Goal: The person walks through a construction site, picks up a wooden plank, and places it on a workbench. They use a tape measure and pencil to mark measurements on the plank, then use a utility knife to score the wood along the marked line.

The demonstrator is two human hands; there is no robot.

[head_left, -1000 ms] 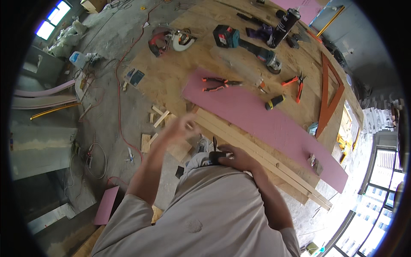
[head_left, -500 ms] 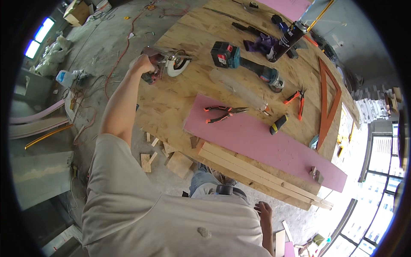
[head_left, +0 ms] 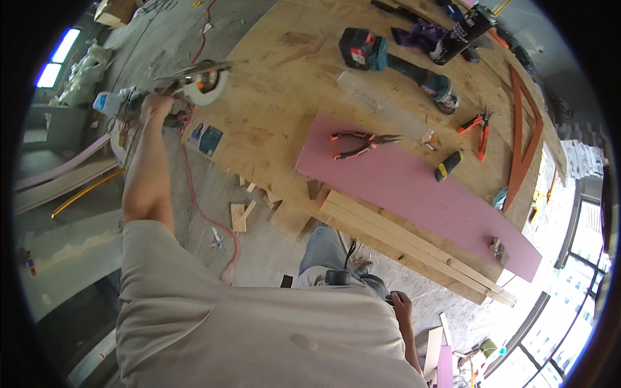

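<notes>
My left hand (head_left: 158, 107) is closed on the handle of a circular saw (head_left: 206, 84), held with my arm stretched out past the table's left edge. The saw's round blade guard and flat base plate show; part of its body is behind my hand. A flat printed card (head_left: 204, 139) lies on the wooden board table (head_left: 272, 84) just below the saw. Down at my right side, beside my waist, hangs my right hand (head_left: 400, 302). Its fingers are bent and partly hidden, so whether they hold anything cannot be made out.
On the table lie a cordless angle grinder (head_left: 401, 68), long-nose pliers (head_left: 363, 143), red-handled pliers (head_left: 479, 132), a yellow-black cutter (head_left: 449, 166), a spray can (head_left: 462, 35), a triangle square (head_left: 522, 136) and a pink foam board (head_left: 401, 184). Wood strips (head_left: 414, 242) line the near edge. A red cord (head_left: 194, 187) crosses the floor.
My left hand has carried the circular saw off the table toward the left, uncovering the card. The view has shifted, and my right hand is now closer to my waist.
</notes>
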